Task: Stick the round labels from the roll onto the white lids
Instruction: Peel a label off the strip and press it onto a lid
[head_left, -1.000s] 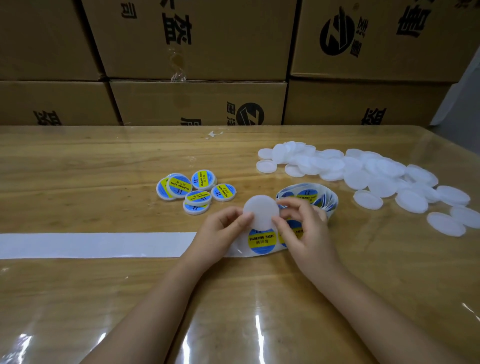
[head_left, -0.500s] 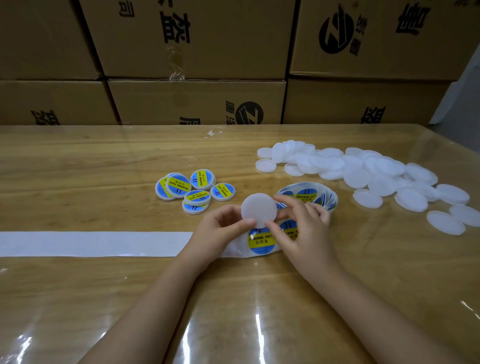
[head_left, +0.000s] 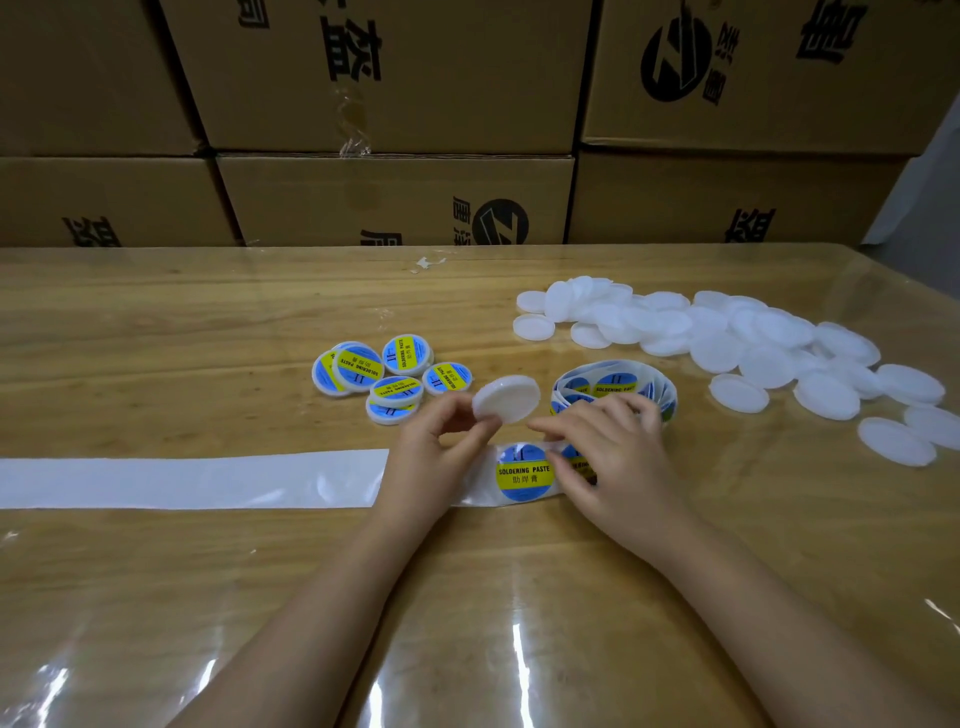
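two bare hands meet over the strip. the left hand (head_left: 431, 447) pinches a blank round white plastic lid (head_left: 506, 397) by its edge, tilted, just above its fingertips. the right hand (head_left: 613, 457) bends its fingers over the blue-and-yellow round labels (head_left: 523, 472); whether it grips one, i cannot tell. the coiled label roll (head_left: 613, 387) sits just beyond it, the labelled lids (head_left: 384, 374) beyond the left hand, and the heap of plain white lids (head_left: 727, 338) lies off to the right.

Bare table (head_left: 156, 364) leftward; loose lids (head_left: 753, 343) crowding right
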